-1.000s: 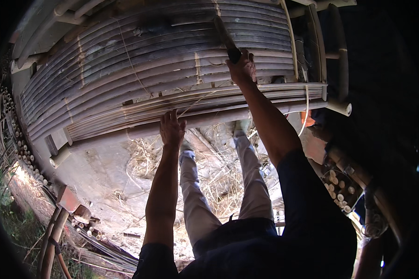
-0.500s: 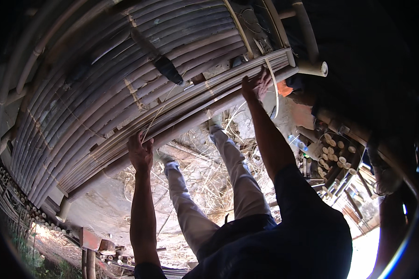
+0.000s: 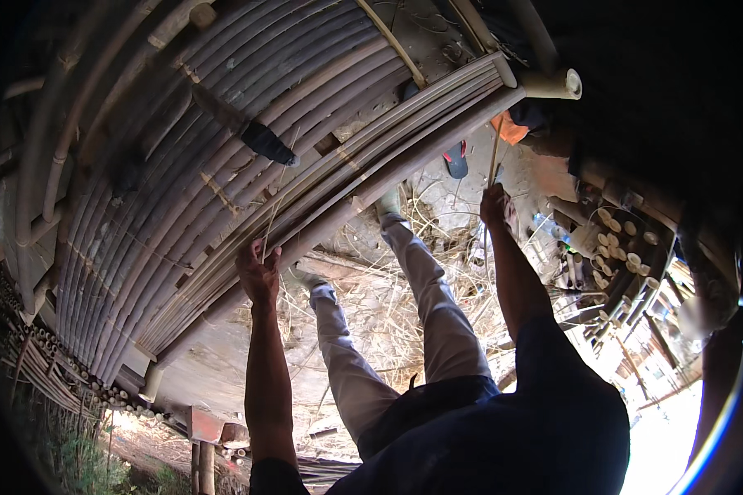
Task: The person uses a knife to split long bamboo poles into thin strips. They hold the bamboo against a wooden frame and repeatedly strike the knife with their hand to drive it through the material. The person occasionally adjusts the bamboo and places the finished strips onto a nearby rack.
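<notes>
A large bench-like frame of bamboo slats fills the upper left, with a thick round pole along its near edge. My left hand is at that edge, fingers bent around a thin pale strip that runs up over the slats; its exact hold is partly hidden. Out past the pole to the right, my right hand is closed on a narrow bamboo strip that rises from the fist toward the pole's right end. On the slats lies a knife with a dark handle.
Cut bamboo ends are stacked at the right, beside a reddish block. A sandal lies on the floor beyond my feet. Loose shavings litter the ground around my legs. Another reddish block stands lower left.
My right hand has left the pole, moved right and toward me, and closed on the strip. My left hand stays at the edge. The view has shifted slightly.
</notes>
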### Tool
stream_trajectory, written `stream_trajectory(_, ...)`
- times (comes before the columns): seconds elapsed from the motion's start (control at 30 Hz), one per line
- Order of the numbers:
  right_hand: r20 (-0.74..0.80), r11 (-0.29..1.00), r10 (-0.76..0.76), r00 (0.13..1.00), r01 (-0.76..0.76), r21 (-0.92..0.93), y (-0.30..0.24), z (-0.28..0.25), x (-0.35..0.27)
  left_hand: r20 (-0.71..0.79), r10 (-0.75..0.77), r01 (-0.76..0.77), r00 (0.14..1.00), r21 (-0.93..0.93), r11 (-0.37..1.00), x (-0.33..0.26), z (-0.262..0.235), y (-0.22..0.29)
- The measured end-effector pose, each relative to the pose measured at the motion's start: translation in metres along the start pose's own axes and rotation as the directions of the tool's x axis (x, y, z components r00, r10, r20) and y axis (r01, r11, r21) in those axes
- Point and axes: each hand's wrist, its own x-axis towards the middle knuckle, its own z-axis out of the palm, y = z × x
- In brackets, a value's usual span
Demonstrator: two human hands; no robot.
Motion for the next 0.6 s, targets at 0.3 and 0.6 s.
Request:
stream_trajectory(0.3, -0.459, 0.804, -0.475, 0.751, 0.582, 0.120, -0.089, -0.021, -0.063, 0.139, -0.152, 0.184, 0.978, -0.252, 0.950, -0.004, 0.038, -0.062)
stream_trajectory(0.6, -0.214, 0.672, -0.137, 0.967, 0.250, 0.698, -0.223, -0.047, 0.034, 0.742, 0.085, -0.126, 0.665, -0.001, 0.992, -0.073, -0.032, 0.034)
